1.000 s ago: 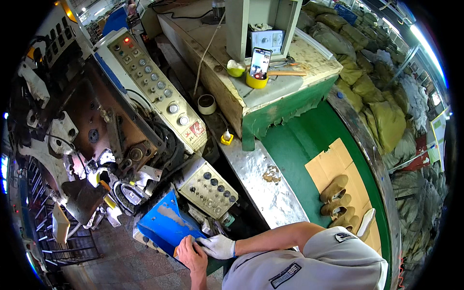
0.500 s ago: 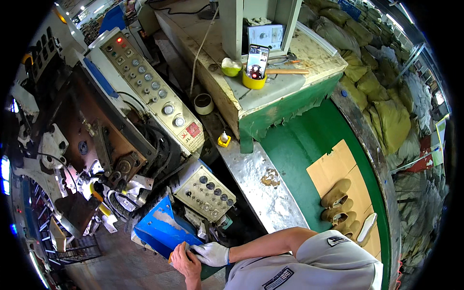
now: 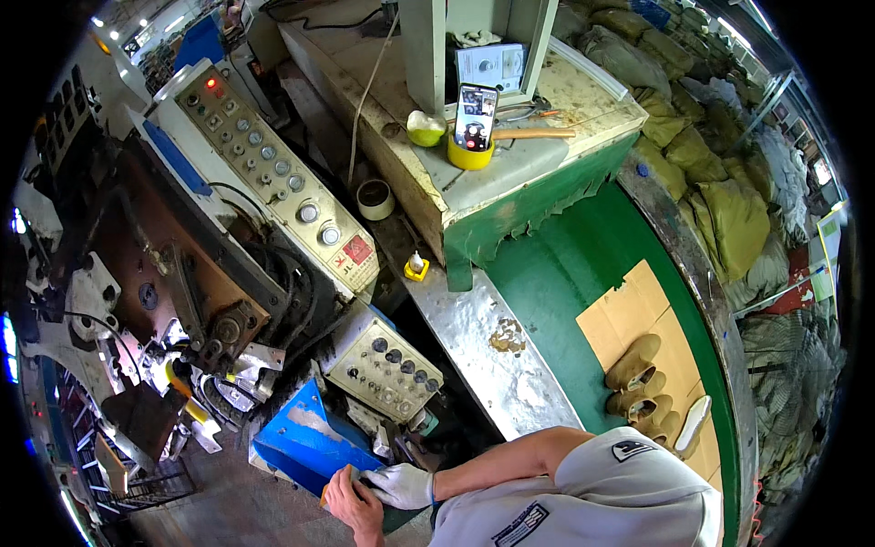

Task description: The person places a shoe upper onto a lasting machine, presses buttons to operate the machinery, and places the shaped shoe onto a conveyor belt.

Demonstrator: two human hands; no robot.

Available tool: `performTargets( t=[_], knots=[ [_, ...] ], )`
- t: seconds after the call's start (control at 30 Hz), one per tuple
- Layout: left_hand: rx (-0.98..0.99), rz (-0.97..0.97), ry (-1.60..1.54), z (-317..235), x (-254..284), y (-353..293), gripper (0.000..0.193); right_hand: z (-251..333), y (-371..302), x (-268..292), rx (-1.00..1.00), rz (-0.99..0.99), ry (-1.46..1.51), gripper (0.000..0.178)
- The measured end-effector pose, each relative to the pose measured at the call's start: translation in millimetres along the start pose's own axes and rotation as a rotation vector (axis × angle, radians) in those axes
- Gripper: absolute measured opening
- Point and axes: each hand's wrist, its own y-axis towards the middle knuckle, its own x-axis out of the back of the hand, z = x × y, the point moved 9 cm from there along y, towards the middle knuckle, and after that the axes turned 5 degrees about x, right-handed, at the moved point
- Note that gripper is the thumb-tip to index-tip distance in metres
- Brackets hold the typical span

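My bare left hand is closed around a small orange-brown object. Only slivers of that object show past my fingers, so I cannot tell its kind. Against it rests my right hand, in a whitish glove, its fingers curled in beside the left; what they grip is hidden. Both hands are low in the view, just in front of a blue metal guard with worn paint. A patch of dark green material shows below the glove.
Control panels with knobs and buttons flank a machine head on the left. On the green bench, tan shoes stand on cardboard. A phone leans in a yellow tape roll.
My view has shifted slightly, so the machine and panels sit a little further left. Both hands stay together on the orange-brown object, the left one turned slightly.
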Motion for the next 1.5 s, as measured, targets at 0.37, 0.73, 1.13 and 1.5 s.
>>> performTargets(
  t=[0.37, 0.73, 1.13, 1.5],
  knots=[
    [0.0, -0.043, -0.008, -6, 4, 2, 0.032, 5, 3, 12, -0.019, -0.028, 0.061, 0.038],
    [-0.001, -0.041, 0.021, -6, 1, 4, 0.032, 0, -1, 1, 0.015, -0.022, 0.032, 0.042],
    [0.005, -0.009, 0.006, 1, -5, -1, 0.037, 6, 3, 16, 0.0, -0.049, 0.068, 0.036],
    [-0.023, -0.037, -0.005, 0, -4, -3, 0.035, -7, -6, -8, -0.049, 0.074, -0.024, 0.046]
  ],
)
